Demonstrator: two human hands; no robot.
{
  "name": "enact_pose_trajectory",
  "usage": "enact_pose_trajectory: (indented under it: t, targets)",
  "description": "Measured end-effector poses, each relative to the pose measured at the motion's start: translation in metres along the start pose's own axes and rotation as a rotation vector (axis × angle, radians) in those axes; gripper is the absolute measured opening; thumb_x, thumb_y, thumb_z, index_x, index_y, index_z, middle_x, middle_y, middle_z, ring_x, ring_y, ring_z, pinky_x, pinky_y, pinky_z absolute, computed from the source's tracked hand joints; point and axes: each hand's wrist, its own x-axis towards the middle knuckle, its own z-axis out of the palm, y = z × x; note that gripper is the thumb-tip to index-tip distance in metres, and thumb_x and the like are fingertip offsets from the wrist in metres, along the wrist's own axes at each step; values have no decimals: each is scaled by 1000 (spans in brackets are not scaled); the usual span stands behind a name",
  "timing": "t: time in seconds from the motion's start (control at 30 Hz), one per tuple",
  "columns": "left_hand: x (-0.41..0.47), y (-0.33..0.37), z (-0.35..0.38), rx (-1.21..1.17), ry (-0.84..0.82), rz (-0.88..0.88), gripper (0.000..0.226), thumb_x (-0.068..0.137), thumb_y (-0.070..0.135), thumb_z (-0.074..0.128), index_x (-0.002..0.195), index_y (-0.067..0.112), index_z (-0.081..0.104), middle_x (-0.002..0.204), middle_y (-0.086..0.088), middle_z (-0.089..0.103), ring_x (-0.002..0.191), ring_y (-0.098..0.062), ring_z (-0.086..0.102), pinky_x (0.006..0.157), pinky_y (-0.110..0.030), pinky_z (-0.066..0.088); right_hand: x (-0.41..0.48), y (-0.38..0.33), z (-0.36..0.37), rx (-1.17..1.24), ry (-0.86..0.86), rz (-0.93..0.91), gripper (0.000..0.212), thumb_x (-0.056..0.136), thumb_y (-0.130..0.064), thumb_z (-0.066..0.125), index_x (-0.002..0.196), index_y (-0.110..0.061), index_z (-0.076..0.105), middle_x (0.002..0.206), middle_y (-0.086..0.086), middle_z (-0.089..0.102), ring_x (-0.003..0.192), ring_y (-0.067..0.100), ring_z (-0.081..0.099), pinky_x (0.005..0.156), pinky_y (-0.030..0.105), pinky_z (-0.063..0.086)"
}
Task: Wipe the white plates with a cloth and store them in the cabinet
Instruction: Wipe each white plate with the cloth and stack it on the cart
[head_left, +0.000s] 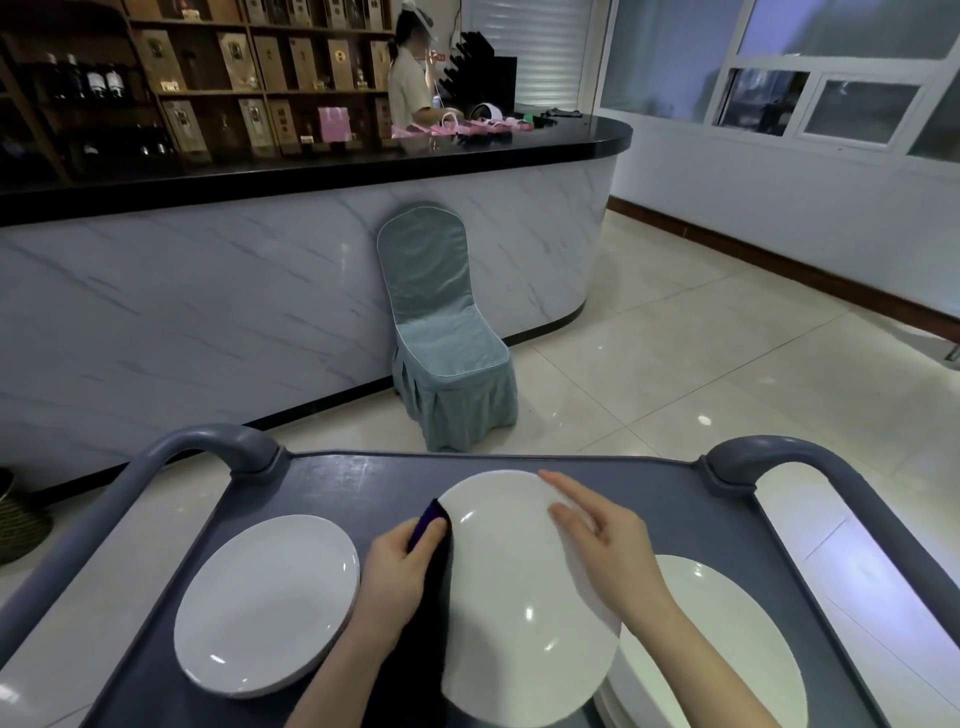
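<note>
A round, glossy white plate (519, 597) sits tilted between the hands, its right rim against the straight fingers of the right hand (608, 540). A dark purple cloth (427, 515), pinched in the left hand (400, 566), lies along its left edge. A left stack of white plates (267, 603) lies flat just left of the left hand. A right stack (727, 639) lies beneath the right forearm.

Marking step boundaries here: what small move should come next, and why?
Probably draw the cloth across the face of the middle plate. The left hand grips the cloth only at that plate's left rim, the right hand steadies the right rim with straight fingers, and the face lies uncovered.
</note>
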Motion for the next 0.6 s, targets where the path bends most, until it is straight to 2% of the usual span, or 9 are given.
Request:
enact_pose_trajectory:
  t: [0.13,0.2,0.3,0.4,0.47,0.53,0.6]
  targets:
    - [14,28,-2,211,-250,151,26,93,25,64,73,8,62,63,11,57,58,-1,46,57,-19,38,10,-10,1,-157,-249,-98,33,97,-18,62,121,-39,68,115,-35,65,113,-19,54,94,2,35]
    - [18,37,-3,183,-267,131,25,94,27,62,78,9,65,67,11,61,60,-1,50,58,-17,40,18,-18,-2,-155,-246,-107,32,96,-18,63,121,-38,69,115,-31,67,112,-18,55,93,3,37]
    - [17,36,-3,-101,-68,15,23,97,26,58,83,12,71,73,8,70,66,-4,57,60,-16,46,23,-27,-7,-46,-43,-80,34,96,-16,63,117,-43,68,107,-41,64,108,-22,54,89,-1,36]
    - [5,26,12,-345,230,-195,25,97,29,57,77,21,70,71,13,72,66,-5,63,57,-16,50,13,-25,15,187,313,18,35,97,-13,59,116,-43,65,98,-50,60,102,-27,53,83,-4,36]
    - [-5,19,24,-412,383,-302,24,97,32,58,76,25,67,76,11,70,74,-10,62,62,-23,49,1,-19,35,268,483,122,38,100,-17,54,115,-51,61,97,-51,58,99,-29,51,83,0,38]
    - [-6,13,24,-403,418,-320,26,96,31,59,77,17,67,75,4,68,71,-14,57,63,-28,47,-8,-9,46,252,477,163,39,102,-20,49,115,-56,55,103,-49,58,101,-28,50,85,11,39]
    - [-2,12,15,-342,382,-279,31,97,30,58,76,8,66,70,0,63,66,-17,52,59,-28,44,-10,-1,42,225,374,136,40,101,-20,50,112,-58,50,105,-44,58,99,-22,53,80,17,41]
